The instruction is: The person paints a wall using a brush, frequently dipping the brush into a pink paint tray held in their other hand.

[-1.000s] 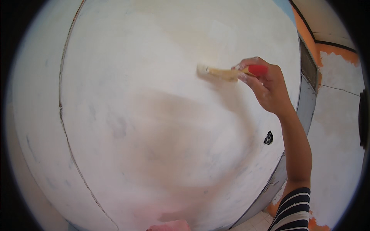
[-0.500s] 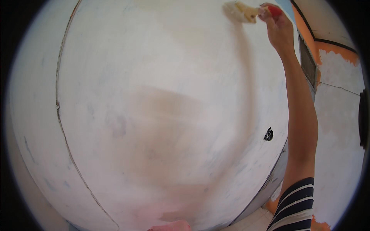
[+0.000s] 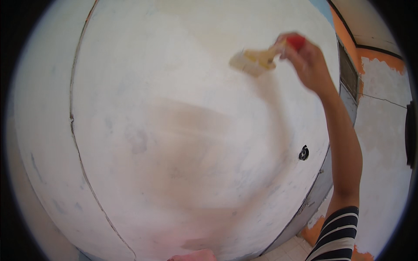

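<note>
Pale, patchy wall [image 3: 200, 143] fills most of the view, with bluish-grey smudges and a thin dark groove [image 3: 71, 117] running down its left part. Toward its right edge sits a small black round opening [image 3: 304, 152]. Beyond, a second whitish wall [image 3: 383, 143] shows ragged orange patches, with pale floor tiles [image 3: 285, 250] below. Something pink [image 3: 193, 255] pokes in at the bottom edge. From the lower right rises an arm in a dark, white-striped sleeve [image 3: 337, 235]. Its right hand [image 3: 306, 60] has the fingers closed around the red-ended handle of a flat paintbrush [image 3: 253, 61], held before the wall's upper right part, bristles leftward; whether they touch is unclear. Any lettering on the brush is too blurred to read. How the left hand's fingers stand, I cannot tell.
</note>
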Demonstrator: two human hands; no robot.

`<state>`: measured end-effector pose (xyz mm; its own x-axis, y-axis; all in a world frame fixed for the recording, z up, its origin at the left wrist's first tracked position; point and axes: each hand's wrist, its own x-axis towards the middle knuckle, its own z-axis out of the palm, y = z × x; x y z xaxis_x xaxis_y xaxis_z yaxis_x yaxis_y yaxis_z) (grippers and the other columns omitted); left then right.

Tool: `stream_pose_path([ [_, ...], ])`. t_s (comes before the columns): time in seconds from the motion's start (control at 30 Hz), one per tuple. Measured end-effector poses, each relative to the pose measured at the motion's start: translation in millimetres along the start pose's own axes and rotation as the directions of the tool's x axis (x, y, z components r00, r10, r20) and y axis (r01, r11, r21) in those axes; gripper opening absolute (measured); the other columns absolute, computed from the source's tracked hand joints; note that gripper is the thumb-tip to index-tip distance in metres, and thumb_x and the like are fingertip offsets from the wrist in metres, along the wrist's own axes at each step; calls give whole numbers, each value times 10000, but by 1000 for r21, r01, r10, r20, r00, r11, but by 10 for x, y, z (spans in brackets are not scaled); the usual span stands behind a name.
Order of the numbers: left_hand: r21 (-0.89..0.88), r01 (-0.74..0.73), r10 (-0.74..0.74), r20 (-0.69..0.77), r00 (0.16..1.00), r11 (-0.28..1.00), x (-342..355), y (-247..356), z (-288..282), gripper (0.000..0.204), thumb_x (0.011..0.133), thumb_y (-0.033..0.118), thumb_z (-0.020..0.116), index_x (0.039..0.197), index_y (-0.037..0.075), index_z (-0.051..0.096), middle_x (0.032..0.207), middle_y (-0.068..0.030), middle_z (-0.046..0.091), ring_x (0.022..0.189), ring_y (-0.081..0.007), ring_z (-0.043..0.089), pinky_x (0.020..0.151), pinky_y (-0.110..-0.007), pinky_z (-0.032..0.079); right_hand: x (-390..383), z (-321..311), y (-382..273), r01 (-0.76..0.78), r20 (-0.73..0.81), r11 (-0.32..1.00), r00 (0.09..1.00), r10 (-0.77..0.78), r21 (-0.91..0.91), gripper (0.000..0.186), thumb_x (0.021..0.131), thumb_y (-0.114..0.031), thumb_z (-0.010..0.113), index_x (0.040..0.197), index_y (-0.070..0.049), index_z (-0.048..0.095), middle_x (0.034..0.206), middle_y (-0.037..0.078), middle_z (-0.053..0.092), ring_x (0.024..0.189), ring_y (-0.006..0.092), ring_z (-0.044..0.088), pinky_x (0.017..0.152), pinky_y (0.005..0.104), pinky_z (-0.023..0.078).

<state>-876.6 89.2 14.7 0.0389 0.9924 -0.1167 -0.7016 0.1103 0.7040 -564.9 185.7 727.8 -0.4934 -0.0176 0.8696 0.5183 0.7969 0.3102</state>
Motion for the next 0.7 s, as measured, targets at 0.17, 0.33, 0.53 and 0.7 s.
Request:
stream_pose_path([
  [0.17, -91, 31, -34, -27, 999, 995, -38, 33, 23, 482, 1034, 389, 436, 1306, 17, 577, 1255, -138, 657, 1186, -268, 614, 1044, -419, 481, 543, -180, 459, -6, -322, 998, 947, -13, -57, 218, 996, -138, 627, 1162, 2, 649, 1072, 56, 695, 949, 125, 658, 838, 286, 544],
  [0.33, -72, 22, -24, -29, 999, 997, -135, 122, 79, 470, 1027, 383, 453, 1295, 22, 589, 1241, -136, 666, 1166, -271, 626, 1030, -430, 492, 259, 58, 435, 13, -319, 963, 942, -102, -270, 175, 976, -174, 640, 1111, -92, 713, 967, 47, 736, 849, 160, 687, 786, 303, 550],
  [0.53, 304, -120, 127, -4, 992, 945, -77, 74, -82, 472, 1041, 382, 441, 1297, 8, 572, 1216, -120, 664, 1140, -253, 631, 1009, -410, 503, -650, 535, -316, 269, 158, 946, 957, -242, -180, 174, 855, -33, 704, 1023, -30, 660, 867, 125, 669, 756, 303, 657, 705, 328, 525],
  [0.7, 89, -137, 130, 77, 988, 987, -40, 139, -51, 465, 1062, 370, 414, 1312, 2, 550, 1219, -125, 650, 1149, -227, 611, 1004, -390, 497, -866, 647, -781, -15, 461, 995, 887, -34, 102, 218, 859, -57, 705, 1063, -26, 635, 858, 131, 657, 729, 297, 637, 711, 342, 523],
])
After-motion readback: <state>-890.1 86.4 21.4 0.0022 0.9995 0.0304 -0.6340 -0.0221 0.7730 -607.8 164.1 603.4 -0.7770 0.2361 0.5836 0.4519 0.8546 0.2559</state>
